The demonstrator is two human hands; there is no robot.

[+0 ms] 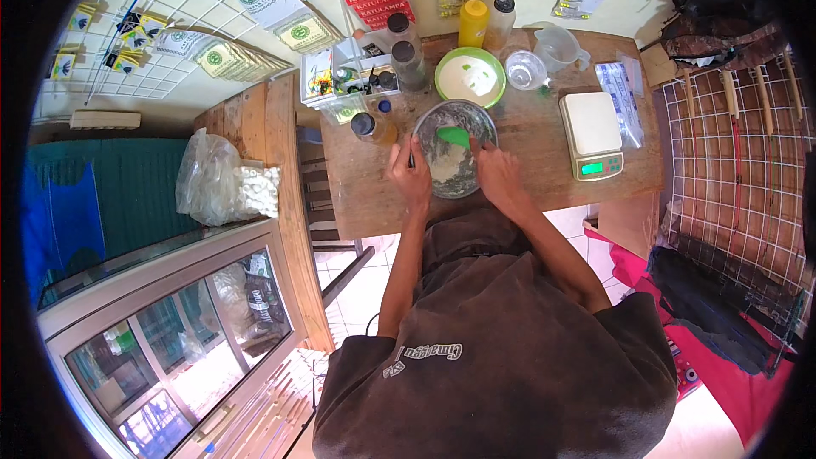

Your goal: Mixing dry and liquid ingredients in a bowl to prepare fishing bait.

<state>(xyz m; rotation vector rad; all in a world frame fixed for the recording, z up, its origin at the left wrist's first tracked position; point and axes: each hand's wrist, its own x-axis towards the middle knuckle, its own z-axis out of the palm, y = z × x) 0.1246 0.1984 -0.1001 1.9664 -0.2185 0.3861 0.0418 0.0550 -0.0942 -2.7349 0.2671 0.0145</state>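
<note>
On the wooden table before me stands a metal mixing bowl [468, 183], tilted slightly, with pale floury matter smeared over its bottom and walls. My left hand [410, 169] grips its left rim. In my right hand [499, 166], at the bowl's right side, is a green spatula or scraper [453, 135], whose blade reaches into the bowl; its grip is hidden by my fingers. Just beyond the bowl sits a green-rimmed bowl [451, 97] of pale powder. A small clear cup [526, 70] stands to that bowl's right.
A digital kitchen scale [591, 124] with a lit display lies at the right. A clear measuring jug [558, 49], a yellow squeeze bottle [473, 23] and dark-lidded jars [408, 64] line the back. A jar of amber liquid [382, 134] stands close to my left hand. The wooden table [529, 166] ends near my waist.
</note>
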